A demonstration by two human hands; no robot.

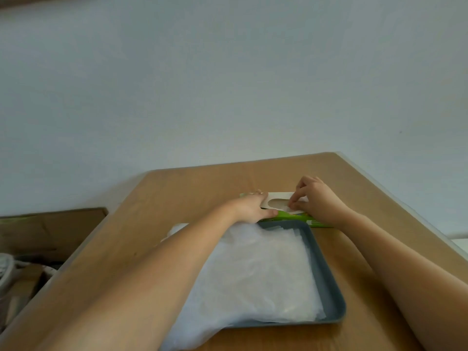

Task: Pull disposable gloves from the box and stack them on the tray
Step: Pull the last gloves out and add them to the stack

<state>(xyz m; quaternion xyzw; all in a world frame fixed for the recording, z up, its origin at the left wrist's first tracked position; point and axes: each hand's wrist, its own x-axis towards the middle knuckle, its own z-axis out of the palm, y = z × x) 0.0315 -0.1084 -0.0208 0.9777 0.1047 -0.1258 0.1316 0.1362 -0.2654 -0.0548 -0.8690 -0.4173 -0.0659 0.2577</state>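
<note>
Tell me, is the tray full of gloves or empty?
Full. A thick pile of clear gloves covers nearly the whole grey tray and spills over its near-left edge onto the table.

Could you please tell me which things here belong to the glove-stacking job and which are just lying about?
Belonging to the job:
- box, green, behind the tray
- glove at its opening, pinched by the right hand
- left hand steadying the box
- tray
- gloves piled on it

Lying about:
- cardboard left of the table
</note>
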